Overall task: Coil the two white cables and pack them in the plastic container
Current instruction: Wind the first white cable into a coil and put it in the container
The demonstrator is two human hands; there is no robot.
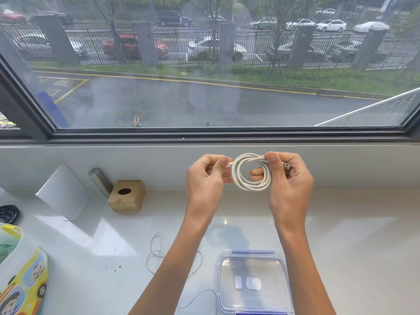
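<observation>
A thick white cable is wound into a round coil and held up in the air in front of the window sill. My right hand pinches the coil's right side, with a metal plug end poking out by its fingers. My left hand pinches the cable's other end at the coil's left edge. A second, thinner white cable lies in loose loops on the white counter, partly hidden under my left forearm. The clear plastic container with blue clips sits lidded on the counter near the bottom edge.
A small cardboard box with a round hole and a metal cylinder stand at the back left. A colourful cartoon bus toy lies at the lower left. A grey slanted panel leans by the wall.
</observation>
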